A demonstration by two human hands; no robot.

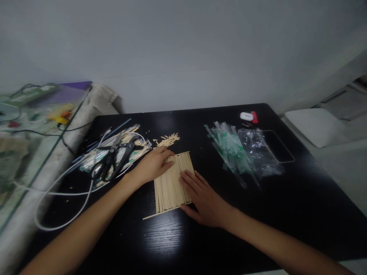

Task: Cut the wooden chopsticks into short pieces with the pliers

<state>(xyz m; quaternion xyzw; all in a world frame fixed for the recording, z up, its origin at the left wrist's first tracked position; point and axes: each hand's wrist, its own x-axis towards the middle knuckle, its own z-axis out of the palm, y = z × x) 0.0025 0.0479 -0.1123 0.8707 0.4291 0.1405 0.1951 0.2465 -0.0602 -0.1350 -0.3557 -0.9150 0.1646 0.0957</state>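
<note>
A flat panel of pale wooden sticks point(169, 189), laid side by side, rests on the black table. One stick runs across its top edge, and another along its bottom edge juts out to the left. My left hand point(155, 162) lies on the panel's upper left part, fingers stretched out. On the right side of the panel, my right hand point(205, 200) rests open, its fingers over the sticks and its thumb at the lower edge. Just beyond my left hand is a small heap of short cut stick pieces point(169, 140).
Left of the panel, scissors point(109, 158) and black-handled pliers point(124, 156) lie on wrapped sticks point(94, 156), with a white cable point(61, 194) looping around. To the right are empty plastic wrappers point(229, 147), a phone-shaped dark object point(277, 147) and a white case point(246, 116).
</note>
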